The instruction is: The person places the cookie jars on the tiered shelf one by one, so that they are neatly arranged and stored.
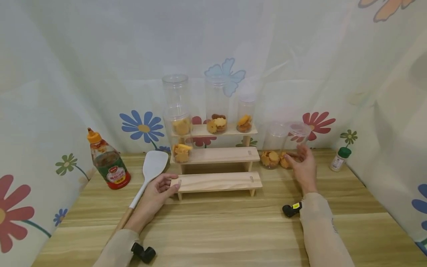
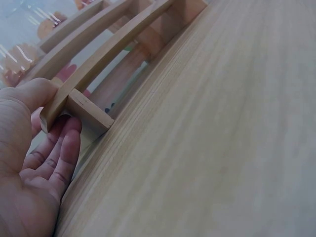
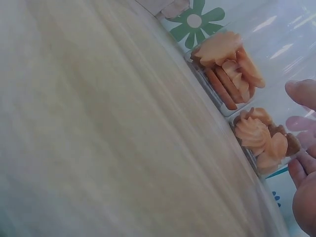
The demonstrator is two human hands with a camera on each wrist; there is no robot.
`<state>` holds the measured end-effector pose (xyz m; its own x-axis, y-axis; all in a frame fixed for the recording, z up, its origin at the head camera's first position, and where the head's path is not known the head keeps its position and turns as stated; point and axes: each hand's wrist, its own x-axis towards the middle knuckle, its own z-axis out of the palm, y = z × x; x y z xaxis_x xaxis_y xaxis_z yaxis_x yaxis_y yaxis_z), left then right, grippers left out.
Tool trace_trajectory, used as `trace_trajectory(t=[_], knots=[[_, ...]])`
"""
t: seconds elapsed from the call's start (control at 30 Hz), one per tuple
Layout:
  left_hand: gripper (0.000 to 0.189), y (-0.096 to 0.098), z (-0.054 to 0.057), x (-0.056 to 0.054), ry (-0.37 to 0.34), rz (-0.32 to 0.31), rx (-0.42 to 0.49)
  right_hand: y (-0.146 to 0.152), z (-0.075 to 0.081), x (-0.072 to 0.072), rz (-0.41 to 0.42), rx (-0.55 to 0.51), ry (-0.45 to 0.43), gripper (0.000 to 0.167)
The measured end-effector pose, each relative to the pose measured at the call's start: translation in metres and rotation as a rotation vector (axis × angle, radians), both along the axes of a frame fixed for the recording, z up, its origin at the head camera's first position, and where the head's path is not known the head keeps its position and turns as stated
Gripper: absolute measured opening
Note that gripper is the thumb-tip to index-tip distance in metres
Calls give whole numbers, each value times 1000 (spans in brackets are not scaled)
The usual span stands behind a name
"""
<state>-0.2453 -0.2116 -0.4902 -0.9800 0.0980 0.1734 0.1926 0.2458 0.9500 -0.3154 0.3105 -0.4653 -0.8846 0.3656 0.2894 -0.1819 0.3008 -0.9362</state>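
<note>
In the head view my left hand (image 1: 156,196) pinches the left end of the lowest tier of a three-tier wooden display shelf (image 1: 213,182). Its thumb lies on top and the fingers (image 2: 64,153) curl beneath the board, as the left wrist view shows. On the right, my right hand (image 1: 304,168) holds a clear jar of cookies (image 1: 298,130), thumb on the near side; some fingers show paler through the plastic in the right wrist view. Swirled cookies (image 3: 261,138) lie in its bottom. Directly left of it stands another clear jar (image 1: 274,142) with cookies.
Several clear cookie jars (image 1: 217,100) stand on the upper tiers. To the left are a ketchup bottle (image 1: 111,165) and a white spatula (image 1: 154,165) with a wooden handle under my left forearm. A green-capped shaker (image 1: 340,159) stands far right. Flowered cloth (image 1: 283,55) encloses the table.
</note>
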Motion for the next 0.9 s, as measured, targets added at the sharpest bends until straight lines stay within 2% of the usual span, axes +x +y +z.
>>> trace_trajectory(t=[0.17,0.4,0.63,0.9], knots=[[39,-1,0,0,-1,-1,-1,-3,3,2,-29,0,-19,78],[40,-1,0,-1,-10,-4,-3,-8,20,11,-151,-5,-49,75],[39,0,0,0,-9,8,-11,-7,35,13,-178,-19,-6,77],[39,0,0,-1,-11,5,-8,-7,67,25,-247,-25,36,77]])
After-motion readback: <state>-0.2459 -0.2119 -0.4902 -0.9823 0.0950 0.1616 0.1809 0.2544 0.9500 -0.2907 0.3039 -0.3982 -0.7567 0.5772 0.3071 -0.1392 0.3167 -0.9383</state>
